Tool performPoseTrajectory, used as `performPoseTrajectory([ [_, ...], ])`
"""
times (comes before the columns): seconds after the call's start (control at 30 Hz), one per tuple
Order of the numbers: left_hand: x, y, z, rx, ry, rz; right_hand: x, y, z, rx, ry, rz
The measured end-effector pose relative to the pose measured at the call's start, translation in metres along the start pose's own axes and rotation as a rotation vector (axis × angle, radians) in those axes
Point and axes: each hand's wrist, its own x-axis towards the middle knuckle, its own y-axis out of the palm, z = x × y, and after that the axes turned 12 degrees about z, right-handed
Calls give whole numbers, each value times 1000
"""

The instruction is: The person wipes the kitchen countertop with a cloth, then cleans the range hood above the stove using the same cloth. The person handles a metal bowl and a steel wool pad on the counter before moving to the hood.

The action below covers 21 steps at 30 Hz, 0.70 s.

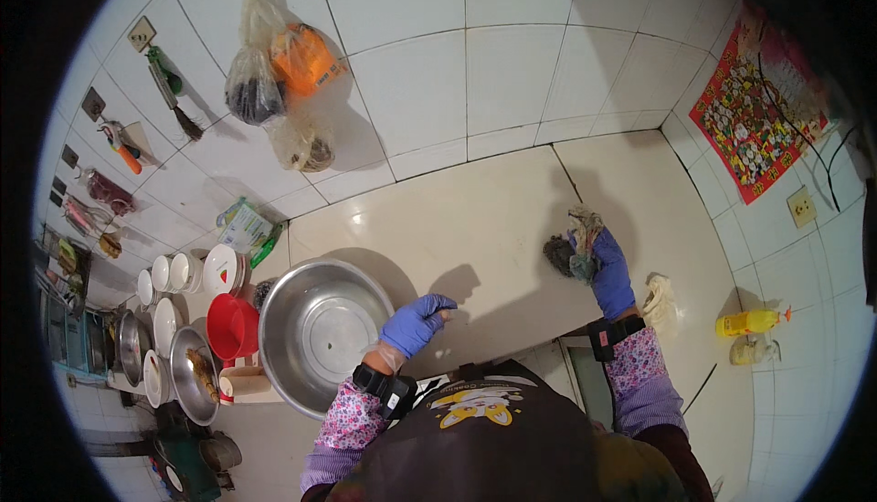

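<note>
My right hand [609, 269], in a blue glove, grips a crumpled grey cloth [585, 235] over the pale tiled counter [473, 228]. A dark wire scouring pad [559, 255] is just left of the cloth; whether the hand touches it is unclear. My left hand [414, 324], also gloved in blue, is beside the right rim of a large metal basin [281, 382]. Its fingers are loosely bent and slightly apart, with nothing visible in them. A fingertip looks bare. The basin holds only a tiny dark speck.
Left of the basin stand a red plastic basin [231, 327], stacked white bowls [185, 271] and a metal bowl [179, 372] holding a brush-like item. Rightward lie a pale cloth [660, 303] and a yellow bottle [747, 323]. Plastic bags [253, 84] hang on the tiled wall.
</note>
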Motion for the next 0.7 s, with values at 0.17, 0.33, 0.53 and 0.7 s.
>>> performPoseTrajectory([
  [0.17,12,1,10,-89,-3,-23,-2,37,-50,-357,130,76],
  [0.33,22,-1,21,-227,-38,7,-9,71,-67,86,208,294],
  [0.53,35,3,18,-528,76,35,-7,100,-35,620,202,363],
  [0.7,50,6,1,-516,286,82,-15,107,-46,143,278,380],
])
